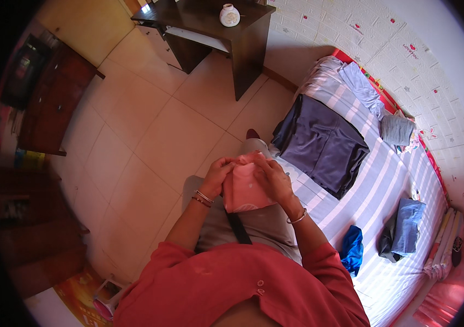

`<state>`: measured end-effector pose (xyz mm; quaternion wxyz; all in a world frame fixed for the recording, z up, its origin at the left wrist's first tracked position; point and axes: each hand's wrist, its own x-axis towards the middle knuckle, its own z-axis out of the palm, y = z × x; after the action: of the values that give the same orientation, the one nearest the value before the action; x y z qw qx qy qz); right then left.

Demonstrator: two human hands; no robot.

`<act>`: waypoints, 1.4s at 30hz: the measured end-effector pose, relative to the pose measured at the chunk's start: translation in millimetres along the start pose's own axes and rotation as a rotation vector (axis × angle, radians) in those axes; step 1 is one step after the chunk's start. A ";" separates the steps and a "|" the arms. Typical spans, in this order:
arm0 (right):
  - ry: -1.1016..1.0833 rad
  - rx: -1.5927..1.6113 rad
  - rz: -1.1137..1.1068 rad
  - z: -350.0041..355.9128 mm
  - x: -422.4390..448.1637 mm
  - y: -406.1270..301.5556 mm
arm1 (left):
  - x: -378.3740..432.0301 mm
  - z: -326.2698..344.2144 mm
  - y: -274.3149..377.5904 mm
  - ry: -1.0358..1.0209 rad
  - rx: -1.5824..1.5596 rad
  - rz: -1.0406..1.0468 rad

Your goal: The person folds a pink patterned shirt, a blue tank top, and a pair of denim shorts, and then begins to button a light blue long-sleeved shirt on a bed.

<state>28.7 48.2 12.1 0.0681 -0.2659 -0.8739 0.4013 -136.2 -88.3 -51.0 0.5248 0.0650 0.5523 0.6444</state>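
Note:
A pink folded garment [250, 188] lies over my lap, gathered at its top edge. My left hand [220, 173] grips its upper left corner between thumb and fingers. On the garment's upper right part rests my right hand [275, 178], its thumb and fingers at the bunched top edge. To the right, a dark garment [324, 143] is spread on the striped bed sheet [373, 180]. Farther off on the bed are a rolled grey cloth [397, 130], a pale garment [360, 88], folded blue jeans [408, 227] and a crumpled bright blue cloth [352, 249].
A dark desk [252, 45] with a white jar [230, 16] stands ahead. Wooden drawers [58, 98] line the left side, across the tiled floor [150, 135]. Several hangers [446, 245] lie by the bed's right edge. A patterned wall runs behind the bed.

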 end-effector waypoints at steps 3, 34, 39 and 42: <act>-0.014 -0.045 0.028 -0.4 2.7 -1.7 | -0.7 0.8 -0.9 0.010 -0.064 -0.020; 0.164 0.393 -0.164 -13.2 -47.6 -10.2 | -10.6 29.4 17.6 -0.088 -0.206 -0.034; 0.046 -0.197 -0.387 -7.7 -72.2 -8.0 | -6.3 14.5 4.1 0.004 -0.091 -0.028; 0.056 -0.245 -0.356 -7.5 -70.2 -7.4 | -8.6 6.9 2.9 -0.156 -0.017 -0.159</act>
<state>87.8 12.8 29.2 0.1290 -0.1248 -0.9471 0.2661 -129.6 -89.8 -41.7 0.6161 0.0665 0.5076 0.5986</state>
